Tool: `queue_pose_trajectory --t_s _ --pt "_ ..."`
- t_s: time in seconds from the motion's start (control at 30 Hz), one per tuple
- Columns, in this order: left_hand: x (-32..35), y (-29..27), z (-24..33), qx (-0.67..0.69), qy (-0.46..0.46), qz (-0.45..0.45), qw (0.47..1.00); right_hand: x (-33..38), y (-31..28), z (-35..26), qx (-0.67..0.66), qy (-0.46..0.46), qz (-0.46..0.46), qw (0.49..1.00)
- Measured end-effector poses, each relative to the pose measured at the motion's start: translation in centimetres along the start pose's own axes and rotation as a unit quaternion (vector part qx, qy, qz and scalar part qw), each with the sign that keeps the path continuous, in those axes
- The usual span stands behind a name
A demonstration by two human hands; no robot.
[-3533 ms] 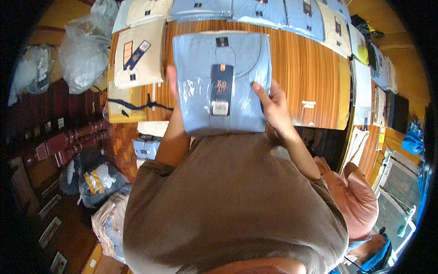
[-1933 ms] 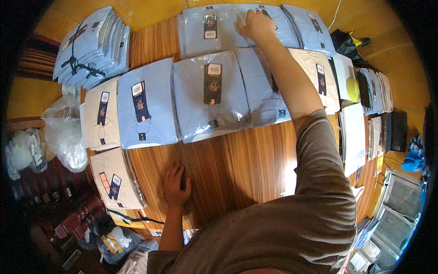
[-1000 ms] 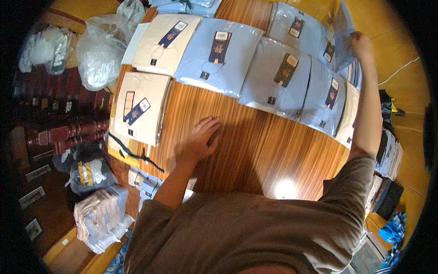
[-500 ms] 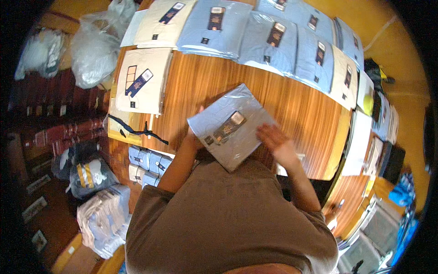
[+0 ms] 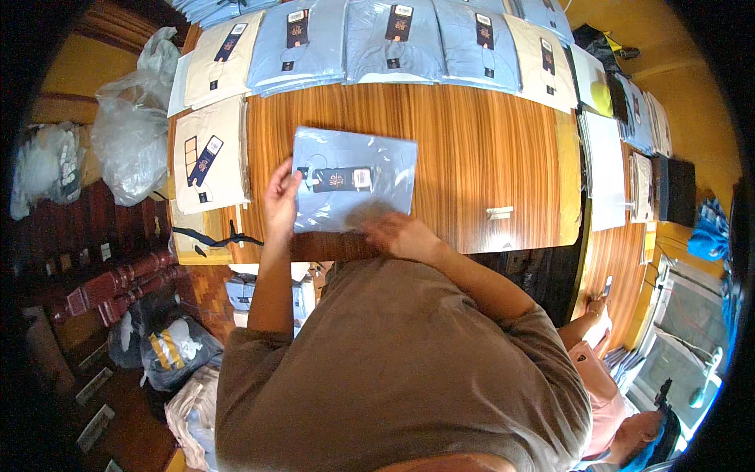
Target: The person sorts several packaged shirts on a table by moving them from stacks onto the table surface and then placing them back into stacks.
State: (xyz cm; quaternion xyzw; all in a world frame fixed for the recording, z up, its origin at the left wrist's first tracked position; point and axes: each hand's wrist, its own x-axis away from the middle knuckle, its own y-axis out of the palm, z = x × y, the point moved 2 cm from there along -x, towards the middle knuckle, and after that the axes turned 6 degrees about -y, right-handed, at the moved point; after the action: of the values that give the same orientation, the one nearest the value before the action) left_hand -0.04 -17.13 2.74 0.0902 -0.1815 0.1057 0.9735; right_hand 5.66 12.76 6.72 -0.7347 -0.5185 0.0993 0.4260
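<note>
A folded light-blue shirt in a clear plastic bag (image 5: 346,149) is in front of me, over the near part of the wooden table, with a dark tag across its middle. My left hand (image 5: 281,200) grips its left edge, thumb on top and the other fingers partly hidden. At the bag's lower edge, right of its middle, is my right hand (image 5: 401,236). Its fingers are smeared by motion, so their hold does not show. Left of the bag lies a cream packed shirt (image 5: 224,145) with a dark tag.
Stacks of blue packed shirts (image 5: 393,59) line the table's far side, with cream ones at both ends. A black cord (image 5: 216,240) lies at the left corner. A white handle-like piece (image 5: 499,212) sits on the wooden table (image 5: 472,157). Another person's hand (image 5: 599,304) is at the right.
The bagged shirt has turned from a slant to nearly square with the table. My right hand has moved from its right side to its lower edge. The view has shifted.
</note>
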Motion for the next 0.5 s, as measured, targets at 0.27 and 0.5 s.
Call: queue_pose_trajectory --t_s 0.27,0.5 --pt "6.5 3.5 1.2 -0.498 0.223 0.066 0.836 2.1 -1.2 2.7 0.146 -0.057 0.229 0.961" --pt "10.3 4.5 -3.8 -0.616 0.237 0.064 0.748 3.4 -4.2 5.6 0.075 0.075 0.306 0.946"
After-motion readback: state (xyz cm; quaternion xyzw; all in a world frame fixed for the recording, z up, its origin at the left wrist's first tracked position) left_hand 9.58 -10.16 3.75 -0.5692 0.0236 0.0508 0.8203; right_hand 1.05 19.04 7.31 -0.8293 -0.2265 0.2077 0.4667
